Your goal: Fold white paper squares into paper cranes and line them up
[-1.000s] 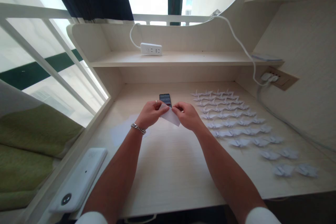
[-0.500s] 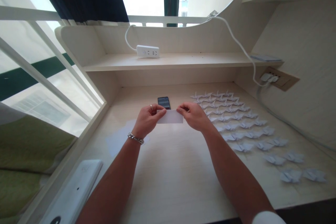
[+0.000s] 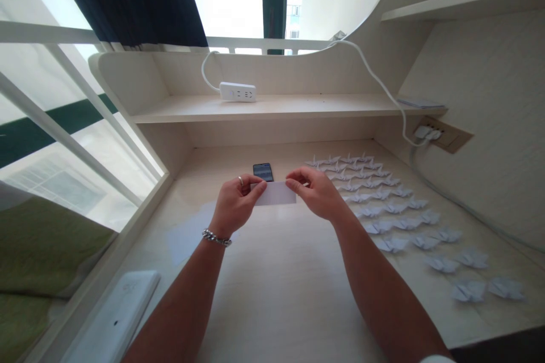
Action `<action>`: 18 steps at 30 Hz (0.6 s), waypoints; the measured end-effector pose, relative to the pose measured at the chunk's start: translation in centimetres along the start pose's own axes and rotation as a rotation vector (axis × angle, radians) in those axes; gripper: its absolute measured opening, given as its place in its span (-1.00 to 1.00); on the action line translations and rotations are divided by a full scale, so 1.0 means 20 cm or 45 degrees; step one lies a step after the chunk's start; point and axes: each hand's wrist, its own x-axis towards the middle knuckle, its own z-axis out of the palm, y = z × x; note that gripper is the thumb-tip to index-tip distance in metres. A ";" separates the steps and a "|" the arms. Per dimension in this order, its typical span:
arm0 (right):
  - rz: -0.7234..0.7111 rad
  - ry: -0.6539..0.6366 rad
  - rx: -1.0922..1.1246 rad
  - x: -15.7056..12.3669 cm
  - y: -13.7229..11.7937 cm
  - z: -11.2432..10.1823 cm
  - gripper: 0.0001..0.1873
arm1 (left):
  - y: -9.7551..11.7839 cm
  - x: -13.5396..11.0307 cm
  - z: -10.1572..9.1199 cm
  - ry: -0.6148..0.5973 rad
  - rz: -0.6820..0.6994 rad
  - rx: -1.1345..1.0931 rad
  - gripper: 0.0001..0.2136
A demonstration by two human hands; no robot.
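Paper: a small white paper rectangle (image 3: pixel 276 193), held between the hands over the middle of the desk (image 3: pixel 281 300), its long edge running from side to side; whether its lower edge touches the wood cannot be told.
Left hand: the left hand (image 3: pixel 235 202) pinches the rectangle's left end between thumb and fingers; a thumb rolling inward could skew the edge.
Right hand: the right hand (image 3: pixel 314 191) pinches the upper right corner, thumb against fingertips; too hard a pull here, against the left hand's hold, could crease or tear the corner.
Edge alignment: layers, if any, are too fine to distinguish; uneven tension between the two pinches would probably set a crooked crease.
Paper birds: rows of white folded paper birds (image 3: pixel 390 244) stand beside the right forearm; an outward swing of the elbow could knock the nearest ones askew, being light.
Loose sheets: pale flat sheets (image 3: pixel 187 236) lie by the left wrist, under the bracelet (image 3: pixel 217 237); the chain could catch or drag a sheet if the wrist drops.
Phone: a dark-screened phone (image 3: pixel 263 171) lies just beyond the rectangle, its near end hidden; a forward reach could nudge it.
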 end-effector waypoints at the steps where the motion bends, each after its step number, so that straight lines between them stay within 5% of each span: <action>1: -0.001 -0.017 -0.047 0.00 -0.01 0.01 -0.84 | 0.01 0.00 0.00 0.002 0.006 0.016 -0.75; 9: -0.093 -0.043 -0.086 0.04 -0.06 0.06 -0.87 | 0.05 -0.01 -0.04 0.048 0.085 0.203 -0.77; 18: -0.272 -0.146 -0.275 0.06 -0.11 0.08 -0.86 | 0.08 -0.02 0.02 -0.025 0.069 0.343 -0.77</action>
